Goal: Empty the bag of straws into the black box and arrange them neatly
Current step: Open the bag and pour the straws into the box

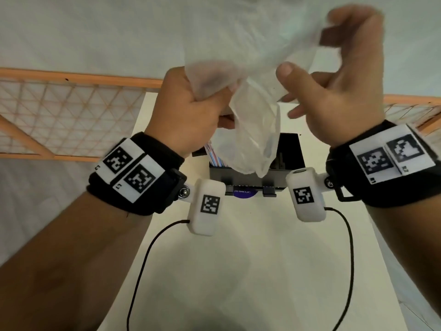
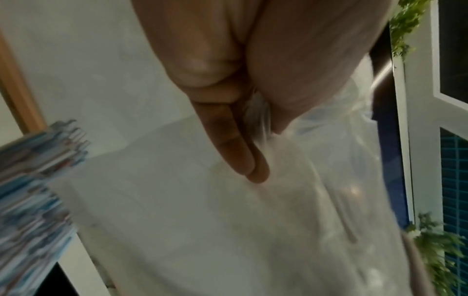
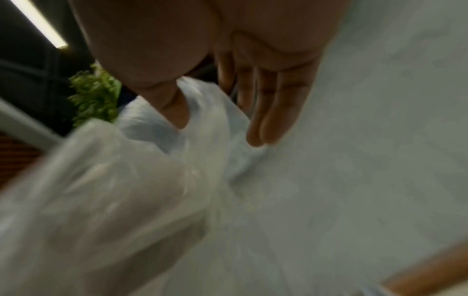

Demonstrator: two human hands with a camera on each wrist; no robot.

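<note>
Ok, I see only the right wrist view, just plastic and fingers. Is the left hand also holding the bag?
Observer: Yes, in the head view the left hand grips the bag in a fist.
Operator: Where is the black box?
Observer: The black box is under the bag's hanging end, partly hidden by it.
Operator: Are straws in it already?
Observer: Yes, striped straws show in its left part; I see none in the bag.

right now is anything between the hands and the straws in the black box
Yes. The clear bag, held by the left hand and right hand, hangs over the black box, covering most of the straws at its left side.
</note>
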